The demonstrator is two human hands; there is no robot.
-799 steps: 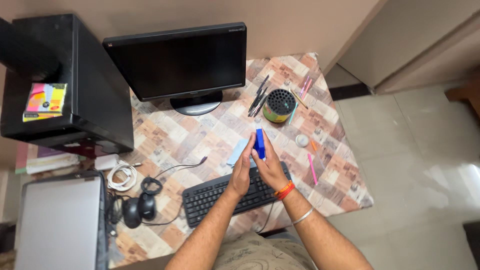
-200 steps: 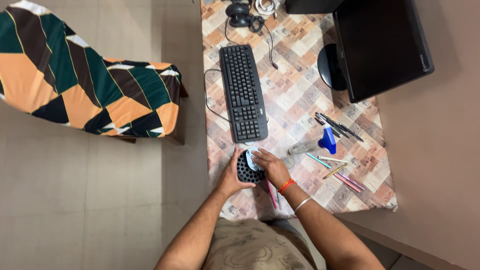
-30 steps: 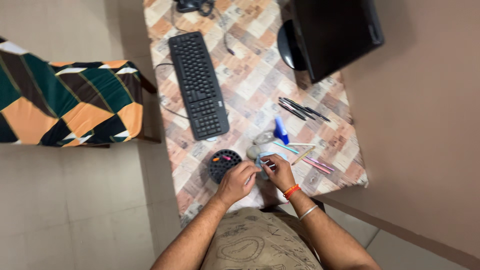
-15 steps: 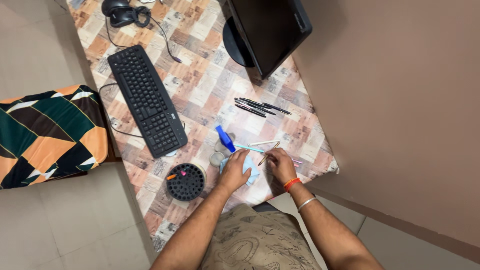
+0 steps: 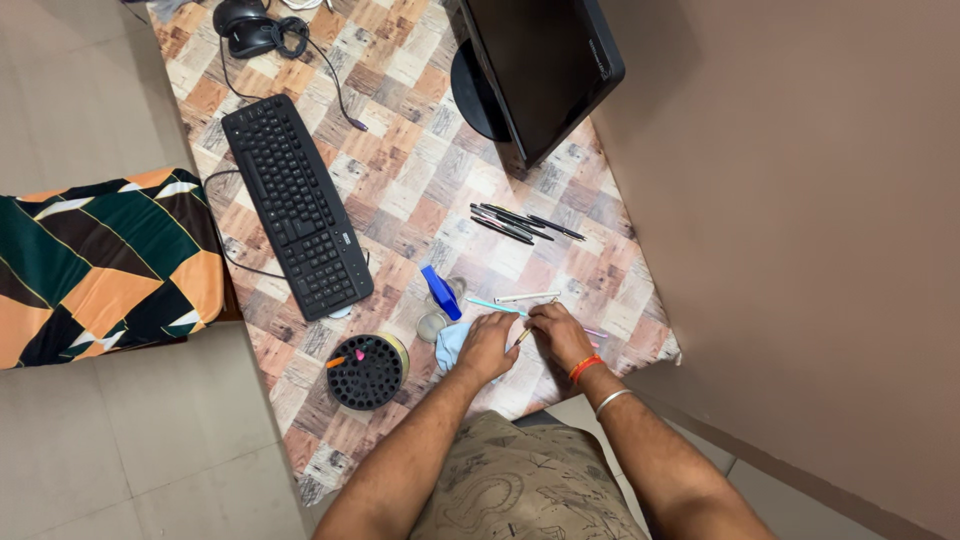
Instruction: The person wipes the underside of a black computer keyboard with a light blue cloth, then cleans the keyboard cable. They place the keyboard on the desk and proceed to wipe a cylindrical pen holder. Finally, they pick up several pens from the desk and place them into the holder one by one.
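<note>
My left hand (image 5: pixel 487 346) rests on a light blue cloth (image 5: pixel 450 343) on the patterned table (image 5: pixel 400 180). My right hand (image 5: pixel 559 333) pinches a thin yellowish pen (image 5: pixel 526 330) lying between the two hands. A teal pen (image 5: pixel 492 306) and a white pen (image 5: pixel 527 297) lie just beyond my fingers. A blue spray bottle (image 5: pixel 440 292) lies on its side to the left of them. A round black pen holder (image 5: pixel 367 371) with an orange and a pink pen in it stands left of my left hand.
A black keyboard (image 5: pixel 296 205) lies at the middle left, a black monitor (image 5: pixel 540 65) at the top. Several dark pens (image 5: pixel 522 224) lie in a bunch near the wall. A mouse (image 5: pixel 247 22) sits at the top. A patterned cushioned seat (image 5: pixel 100 260) stands at left.
The view has shifted slightly. My right hand has closed on the yellowish pen and drawn it toward my left hand, which has slid further over the cloth.
</note>
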